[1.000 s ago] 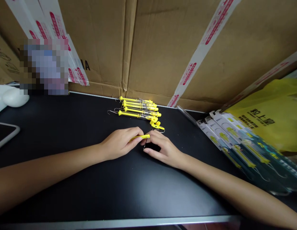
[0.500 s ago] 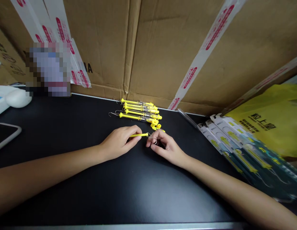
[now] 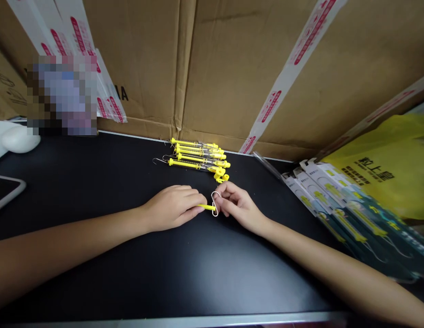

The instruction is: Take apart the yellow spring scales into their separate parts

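My left hand is closed around a thin yellow rod, and most of its length is hidden in the fingers. At the rod's right end is a bent metal S-hook, pinched between the thumb and fingers of my right hand. The hook's lower loop meets the rod tip; whether it passes through a hole I cannot tell. Just beyond my hands lie several yellow spring scales with clear tubes and wire hooks, side by side. Small yellow plastic pieces sit at their right end.
Packaged spring scales are stacked at the right, beside a yellow bag. A clear tube lies near them. A large cardboard box walls off the back of the black table. A phone is at the left edge.
The metal hook has turned more upright and now shows its S shape against the rod tip. The rod has dropped slightly toward me and shows less from my left hand.
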{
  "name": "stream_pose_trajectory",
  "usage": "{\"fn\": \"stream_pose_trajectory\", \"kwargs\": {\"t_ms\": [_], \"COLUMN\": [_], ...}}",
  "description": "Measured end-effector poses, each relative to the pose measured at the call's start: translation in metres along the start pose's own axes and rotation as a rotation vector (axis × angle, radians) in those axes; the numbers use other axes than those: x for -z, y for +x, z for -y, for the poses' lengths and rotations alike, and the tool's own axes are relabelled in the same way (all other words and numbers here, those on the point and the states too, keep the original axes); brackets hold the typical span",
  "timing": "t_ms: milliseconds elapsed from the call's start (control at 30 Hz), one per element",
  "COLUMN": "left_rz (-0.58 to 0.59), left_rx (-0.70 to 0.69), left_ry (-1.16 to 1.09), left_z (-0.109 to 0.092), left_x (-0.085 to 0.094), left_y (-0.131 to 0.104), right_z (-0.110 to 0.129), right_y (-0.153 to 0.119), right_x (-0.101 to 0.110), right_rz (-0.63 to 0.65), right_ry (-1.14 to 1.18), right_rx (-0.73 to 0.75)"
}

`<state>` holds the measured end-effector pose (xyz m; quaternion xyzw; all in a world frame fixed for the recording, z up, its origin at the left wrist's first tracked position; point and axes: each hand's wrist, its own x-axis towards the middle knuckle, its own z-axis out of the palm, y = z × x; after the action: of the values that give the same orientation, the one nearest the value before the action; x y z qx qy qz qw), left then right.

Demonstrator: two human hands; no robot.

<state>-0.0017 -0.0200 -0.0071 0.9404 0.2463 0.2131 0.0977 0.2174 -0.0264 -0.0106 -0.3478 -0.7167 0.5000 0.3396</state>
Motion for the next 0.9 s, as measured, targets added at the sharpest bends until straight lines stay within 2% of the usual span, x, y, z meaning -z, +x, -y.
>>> {"fn": "stream_pose_trajectory", "kwargs": {"t_ms": [167, 233, 367, 900], "left_rz": [0.008, 0.008, 0.009, -0.012], "left_rx": [0.022, 0.026, 0.021, 0.006], "left_ry": [0.000, -0.012, 0.001, 0.099], "left_z": [-0.0009, -0.0010, -0.0008, -0.0018], "left_x": [0.0012, 0.0014, 0.0004, -0.0019], "left_y": [0.0003, 0.0006, 0.0006, -0.0002], "right_z": [0.0023, 0.0041, 0.0077, 0.0087], "right_y": [-0.0068, -0.0078, -0.0078, -0.0062], "right_x": [-0.0032, -0.0027, -0.0012, -0.0058], "right_rz": [0.107, 0.136, 0.170, 0.122], "right_ry": [-0.472, -0.576, -0.597, -0.717], "right_rx": [0.165, 0.220, 0.282, 0.287]}}
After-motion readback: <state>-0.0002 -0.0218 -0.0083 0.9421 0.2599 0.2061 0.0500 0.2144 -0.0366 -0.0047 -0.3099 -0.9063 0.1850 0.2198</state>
